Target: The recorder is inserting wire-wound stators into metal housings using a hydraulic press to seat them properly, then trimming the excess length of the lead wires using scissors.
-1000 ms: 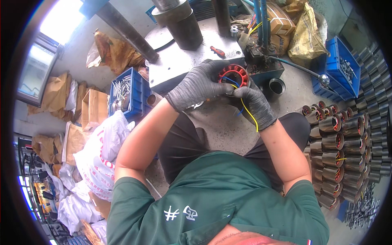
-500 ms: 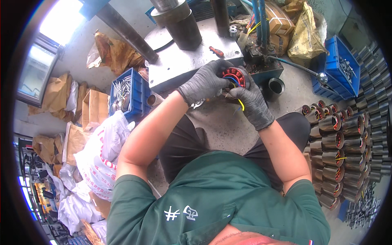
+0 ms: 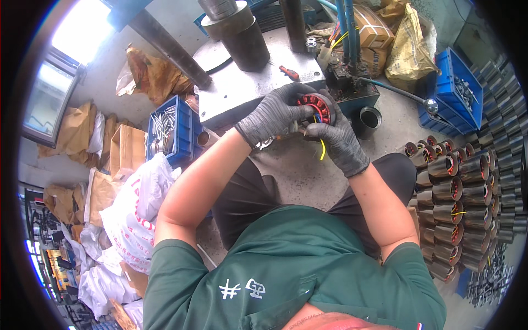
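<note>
Between my two gloved hands is a motor stator (image 3: 323, 110), a ring with red windings around its inside and a yellow wire hanging below it. My left hand (image 3: 278, 113), in a dark grey glove, is closed around its left side. On the lower right, my right hand (image 3: 340, 140) is closed on it too, thumb near the wires. The stator is held in the air just in front of the press's metal plate (image 3: 236, 91). A screwdriver with an orange-red handle (image 3: 289, 72) lies on that plate. The fingers behind the stator are hidden.
A thick press ram (image 3: 245, 44) stands over the plate, with a ball-ended lever (image 3: 430, 106) to the right. A metal cylinder (image 3: 369, 118) stands on the floor. Stacked housings (image 3: 448, 190) fill the right side. A blue bin of metal rods (image 3: 190, 132) sits at the left.
The stator has turned slightly in my hands, and the wires have shifted, with the yellow one now hanging straighter down. Both hands keep hold of it.
</note>
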`<state>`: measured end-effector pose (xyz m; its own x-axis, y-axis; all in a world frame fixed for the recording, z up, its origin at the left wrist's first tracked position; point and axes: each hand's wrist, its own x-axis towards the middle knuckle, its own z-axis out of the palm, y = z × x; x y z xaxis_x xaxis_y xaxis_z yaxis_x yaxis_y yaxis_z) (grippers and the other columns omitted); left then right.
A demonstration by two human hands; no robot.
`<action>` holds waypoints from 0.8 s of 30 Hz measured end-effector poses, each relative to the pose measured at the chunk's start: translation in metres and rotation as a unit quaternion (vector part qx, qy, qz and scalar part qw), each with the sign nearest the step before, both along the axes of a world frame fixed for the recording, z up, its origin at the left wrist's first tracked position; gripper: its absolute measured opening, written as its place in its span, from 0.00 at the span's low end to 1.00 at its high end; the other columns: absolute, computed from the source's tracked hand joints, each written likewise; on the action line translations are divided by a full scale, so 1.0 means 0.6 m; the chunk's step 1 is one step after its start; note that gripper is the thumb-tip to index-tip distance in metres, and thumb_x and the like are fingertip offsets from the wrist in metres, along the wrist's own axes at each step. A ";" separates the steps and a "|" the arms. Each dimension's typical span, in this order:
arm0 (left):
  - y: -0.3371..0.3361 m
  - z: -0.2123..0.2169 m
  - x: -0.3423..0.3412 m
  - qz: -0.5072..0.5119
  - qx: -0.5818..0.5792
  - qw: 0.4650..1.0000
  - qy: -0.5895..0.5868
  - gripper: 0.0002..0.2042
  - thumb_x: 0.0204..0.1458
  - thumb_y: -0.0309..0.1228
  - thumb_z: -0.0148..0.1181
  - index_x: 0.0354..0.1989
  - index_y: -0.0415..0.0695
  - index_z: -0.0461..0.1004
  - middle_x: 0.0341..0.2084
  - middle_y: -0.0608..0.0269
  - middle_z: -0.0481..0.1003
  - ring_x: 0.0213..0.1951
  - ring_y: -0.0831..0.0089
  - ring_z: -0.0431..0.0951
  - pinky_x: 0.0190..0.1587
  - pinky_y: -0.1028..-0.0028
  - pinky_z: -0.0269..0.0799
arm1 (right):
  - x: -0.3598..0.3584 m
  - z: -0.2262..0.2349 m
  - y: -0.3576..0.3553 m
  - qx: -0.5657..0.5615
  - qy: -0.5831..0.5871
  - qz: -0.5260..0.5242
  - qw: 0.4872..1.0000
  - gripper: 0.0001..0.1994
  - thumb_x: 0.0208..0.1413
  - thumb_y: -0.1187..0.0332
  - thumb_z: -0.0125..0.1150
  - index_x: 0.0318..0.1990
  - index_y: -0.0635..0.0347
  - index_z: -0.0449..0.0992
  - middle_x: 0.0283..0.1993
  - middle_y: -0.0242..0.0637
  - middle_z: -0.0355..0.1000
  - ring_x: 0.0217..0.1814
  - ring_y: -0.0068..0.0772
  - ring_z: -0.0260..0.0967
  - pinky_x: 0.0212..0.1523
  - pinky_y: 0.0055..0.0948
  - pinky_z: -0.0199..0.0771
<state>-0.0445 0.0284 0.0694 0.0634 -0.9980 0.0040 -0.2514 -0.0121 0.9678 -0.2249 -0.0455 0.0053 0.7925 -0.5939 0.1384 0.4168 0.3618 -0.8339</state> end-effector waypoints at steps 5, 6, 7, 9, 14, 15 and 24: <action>-0.007 -0.021 -0.026 0.119 -0.067 0.958 -0.252 0.22 0.48 0.29 0.70 0.53 0.41 0.75 0.44 0.54 0.77 0.48 0.64 0.80 0.54 0.67 0.75 | 0.003 0.010 0.013 -0.001 0.028 -0.019 0.999 0.45 0.51 0.74 0.72 0.75 0.61 0.51 0.65 0.38 0.66 0.63 0.28 0.68 0.60 0.28 0.75; 0.003 0.004 -0.049 0.127 -0.093 0.930 -0.332 0.24 0.44 0.29 0.71 0.52 0.42 0.75 0.42 0.50 0.76 0.46 0.57 0.80 0.53 0.64 0.75 | 0.002 0.006 0.010 0.000 0.029 -0.019 0.999 0.45 0.51 0.74 0.72 0.75 0.61 0.51 0.65 0.38 0.66 0.63 0.28 0.68 0.60 0.28 0.75; 0.000 0.001 -0.053 0.127 -0.093 0.930 -0.331 0.24 0.44 0.29 0.71 0.52 0.42 0.75 0.42 0.50 0.76 0.46 0.57 0.80 0.53 0.64 0.75 | 0.002 0.002 0.005 0.000 0.038 -0.026 0.999 0.45 0.51 0.74 0.71 0.75 0.60 0.51 0.64 0.38 0.67 0.60 0.27 0.70 0.58 0.27 0.76; -0.008 0.000 -0.056 0.124 -0.066 0.920 -0.367 0.25 0.43 0.30 0.72 0.53 0.43 0.75 0.42 0.50 0.75 0.47 0.55 0.80 0.53 0.62 0.75 | -0.003 -0.001 -0.002 -0.003 0.047 -0.033 0.998 0.44 0.52 0.75 0.70 0.75 0.60 0.51 0.64 0.37 0.68 0.57 0.26 0.72 0.56 0.26 0.77; -0.016 -0.005 0.002 0.024 0.059 0.990 -0.123 0.27 0.43 0.33 0.74 0.54 0.42 0.76 0.43 0.47 0.79 0.46 0.56 0.81 0.52 0.62 0.76 | 0.000 0.004 0.001 0.098 0.019 -0.014 0.995 0.43 0.52 0.78 0.65 0.76 0.58 0.51 0.61 0.36 0.69 0.50 0.25 0.74 0.48 0.26 0.81; -0.018 0.011 -0.004 0.023 0.059 0.991 -0.121 0.27 0.43 0.33 0.74 0.54 0.42 0.76 0.43 0.47 0.79 0.46 0.56 0.81 0.52 0.62 0.76 | -0.002 -0.001 0.000 0.098 0.022 -0.015 0.995 0.43 0.52 0.78 0.65 0.76 0.58 0.51 0.61 0.36 0.69 0.50 0.25 0.74 0.48 0.26 0.81; -0.034 0.038 -0.025 0.016 0.040 0.865 -0.499 0.23 0.42 0.33 0.69 0.50 0.44 0.78 0.40 0.47 0.81 0.45 0.51 0.82 0.50 0.58 0.77 | 0.001 0.019 0.017 0.060 0.074 0.015 0.995 0.46 0.51 0.72 0.73 0.76 0.55 0.51 0.62 0.35 0.68 0.55 0.26 0.73 0.52 0.27 0.80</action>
<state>-0.0598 0.0079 0.0920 0.0967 -0.9953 0.0035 -0.9602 -0.0924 0.2635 -0.2241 -0.0351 0.0168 0.8170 -0.5743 -0.0514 0.2798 0.4730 -0.8355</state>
